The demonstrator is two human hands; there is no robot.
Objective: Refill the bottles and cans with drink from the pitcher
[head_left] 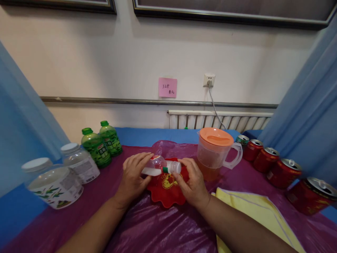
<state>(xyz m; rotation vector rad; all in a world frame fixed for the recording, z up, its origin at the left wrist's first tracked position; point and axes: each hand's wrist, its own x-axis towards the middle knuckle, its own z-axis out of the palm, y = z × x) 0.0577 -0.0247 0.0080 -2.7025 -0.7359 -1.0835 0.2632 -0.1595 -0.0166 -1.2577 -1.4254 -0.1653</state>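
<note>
A clear plastic bottle (158, 163) with a white cap (177, 167) lies sideways between my hands, its cap end pointing right. White contents show along its lower side, and part of a red label is visible. My left hand (135, 172) is closed around the bottle's body and hides its base. At the neck and cap, my right hand (193, 181) grips with thumb and fingers. Directly below is a red scallop-edged plate (164, 196) with a yellow design, partly covered by the bottle and hands.
Behind my right hand stands a lidded pitcher (214, 151) holding amber liquid. A yellow cloth (250, 211) lies at right, beside a row of several cans (283, 172). Two green bottles (96, 147) and two white-lidded jars (56, 184) line the left. Purple plastic sheeting (158, 232) covers the table.
</note>
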